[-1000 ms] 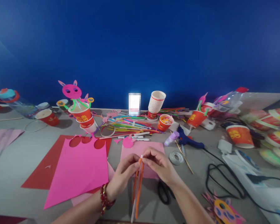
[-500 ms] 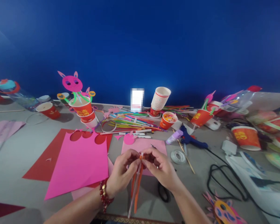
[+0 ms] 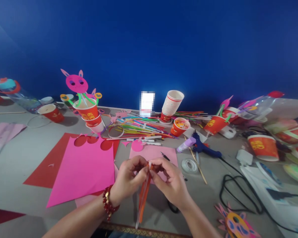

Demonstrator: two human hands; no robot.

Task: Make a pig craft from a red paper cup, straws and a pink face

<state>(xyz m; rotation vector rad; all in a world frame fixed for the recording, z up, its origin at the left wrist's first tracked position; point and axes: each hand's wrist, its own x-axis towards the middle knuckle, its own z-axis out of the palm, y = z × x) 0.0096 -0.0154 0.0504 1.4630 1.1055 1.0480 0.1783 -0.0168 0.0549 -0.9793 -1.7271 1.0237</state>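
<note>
Close in front of me, my left hand and my right hand meet with fingertips pinched together. Between them they grip the upper ends of folded orange pipe cleaners and a thin translucent straw. The straw runs alongside the orange strands, and the lower ends of both hang down toward the table's front edge. My fingers hide part of the join at the top. Just beyond the hands lies a light pink sheet, with a bright pink rabbit-like cutout at its upper left edge.
Left are a magenta sheet with cut-outs and a cup with a pink paper figure. Pipe cleaners and stacked cups stand behind. Rightward lie tape, a blue glue gun and a black cable.
Both hands remain pinched at the top of the bundle. The orange strands have drawn closer together, and the right hand's fingers have shifted slightly. The camera view has moved a little.
</note>
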